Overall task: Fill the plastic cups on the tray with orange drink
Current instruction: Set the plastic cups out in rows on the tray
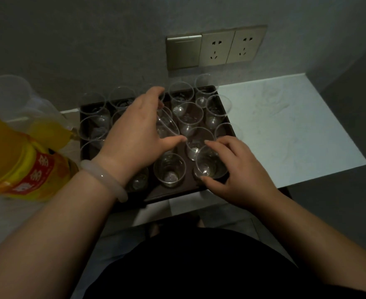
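Plastic cups [189, 117] stood in rows on a dark tray [177, 194], clear and empty. The left hand [134, 134] reached over the middle of them. Its thumb and fingers were spread round a tilted cup [167, 124], which leaned among the upright ones, and it seemed to hold that cup by the rim. A pale bracelet [104, 178] sat on that wrist. The right hand [236, 175] had its fingers and thumb curled round the corner cup [210, 162] at the tray's near right. The tray lay on a pale counter [285, 126], pushed up against the wall. Just left of the tray was the orange drink bottle [16, 162], leaning in this view with its neck towards the cups and neither hand on it. A plate of wall sockets [216, 48] was on the grey wall above the tray.
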